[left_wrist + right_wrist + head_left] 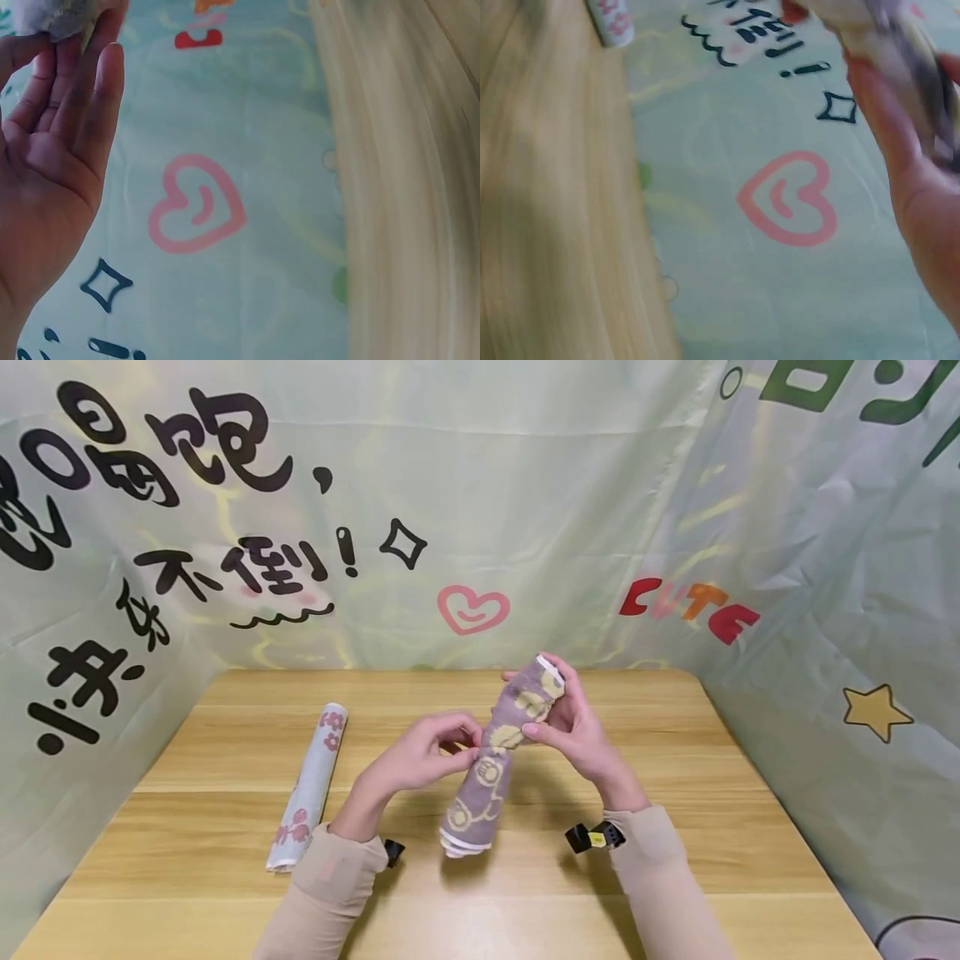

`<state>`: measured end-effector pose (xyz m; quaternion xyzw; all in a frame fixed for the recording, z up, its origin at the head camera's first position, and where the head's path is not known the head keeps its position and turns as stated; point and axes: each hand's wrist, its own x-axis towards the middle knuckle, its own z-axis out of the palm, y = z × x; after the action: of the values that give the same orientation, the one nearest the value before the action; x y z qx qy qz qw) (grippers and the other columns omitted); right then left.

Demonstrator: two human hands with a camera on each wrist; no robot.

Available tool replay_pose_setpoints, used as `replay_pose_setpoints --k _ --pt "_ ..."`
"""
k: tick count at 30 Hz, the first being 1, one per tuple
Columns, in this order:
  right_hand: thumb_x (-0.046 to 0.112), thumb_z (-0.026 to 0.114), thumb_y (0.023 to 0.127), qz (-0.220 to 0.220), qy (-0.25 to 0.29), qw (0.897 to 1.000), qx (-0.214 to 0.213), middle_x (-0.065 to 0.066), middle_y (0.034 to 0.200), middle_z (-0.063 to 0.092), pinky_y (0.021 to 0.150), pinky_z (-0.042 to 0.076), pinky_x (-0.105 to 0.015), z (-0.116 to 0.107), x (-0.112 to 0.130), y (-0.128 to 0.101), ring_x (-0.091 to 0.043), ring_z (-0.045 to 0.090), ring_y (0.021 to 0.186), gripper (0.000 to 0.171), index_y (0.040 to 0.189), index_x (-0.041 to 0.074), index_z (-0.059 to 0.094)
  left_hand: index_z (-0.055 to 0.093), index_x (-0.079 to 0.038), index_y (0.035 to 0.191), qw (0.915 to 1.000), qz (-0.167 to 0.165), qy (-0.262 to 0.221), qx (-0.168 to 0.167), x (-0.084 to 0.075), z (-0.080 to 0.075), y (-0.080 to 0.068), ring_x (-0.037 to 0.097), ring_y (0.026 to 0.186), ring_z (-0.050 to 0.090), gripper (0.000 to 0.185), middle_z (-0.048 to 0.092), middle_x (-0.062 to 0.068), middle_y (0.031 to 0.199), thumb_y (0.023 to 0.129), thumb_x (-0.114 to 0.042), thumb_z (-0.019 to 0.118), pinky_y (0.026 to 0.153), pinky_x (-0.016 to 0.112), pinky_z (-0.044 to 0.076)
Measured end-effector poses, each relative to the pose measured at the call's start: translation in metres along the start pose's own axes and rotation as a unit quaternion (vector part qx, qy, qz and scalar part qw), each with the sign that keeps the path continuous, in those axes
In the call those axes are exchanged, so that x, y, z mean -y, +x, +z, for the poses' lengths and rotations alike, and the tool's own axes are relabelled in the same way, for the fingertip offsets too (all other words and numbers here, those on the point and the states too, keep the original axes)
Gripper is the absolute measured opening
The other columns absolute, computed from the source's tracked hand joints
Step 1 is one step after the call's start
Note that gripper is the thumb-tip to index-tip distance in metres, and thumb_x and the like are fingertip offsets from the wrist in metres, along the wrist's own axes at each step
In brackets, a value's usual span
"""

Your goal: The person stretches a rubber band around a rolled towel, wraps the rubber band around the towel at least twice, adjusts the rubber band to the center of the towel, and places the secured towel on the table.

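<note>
A rolled purple towel (480,793) with pale yellow bear patterns slants above the table, narrowed at its middle like a bow. My right hand (585,735) grips its upper half, thumb across the front and fingers behind. At the narrow middle, my left hand (423,752) pinches the towel's left side between thumb and fingertips. The lower end hangs free, showing white layered edges. In the left wrist view the left hand (56,165) reaches up to the towel (60,19). The right wrist view shows the towel (885,52) blurred in the right hand (922,180).
A second rolled towel (309,793), pale blue-grey with pink flowers, lies on the wooden table (675,877) left of my left hand. Printed fabric walls (570,510) stand behind the table and at both sides. Small black wrist devices (596,837) sit by the sleeves.
</note>
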<state>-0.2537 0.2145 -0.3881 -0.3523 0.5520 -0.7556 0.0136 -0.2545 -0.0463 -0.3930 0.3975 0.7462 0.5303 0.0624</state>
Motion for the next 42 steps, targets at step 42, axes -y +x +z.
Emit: replay_pose_setpoints --k 42 --pt "-0.008 0.073 0.086 0.153 -0.205 0.938 -0.234 -0.023 0.127 0.056 0.069 0.062 -0.033 0.023 -0.015 0.008 -0.028 0.063 0.099 0.08 0.155 0.015 0.039 0.073 -0.016 0.099 0.9515 0.047 0.303 -0.029 -0.005 0.025 0.01 0.008 0.086 0.064 0.004 0.067 -0.007 0.1 0.099 -0.02 0.074 0.075 0.028 0.056"
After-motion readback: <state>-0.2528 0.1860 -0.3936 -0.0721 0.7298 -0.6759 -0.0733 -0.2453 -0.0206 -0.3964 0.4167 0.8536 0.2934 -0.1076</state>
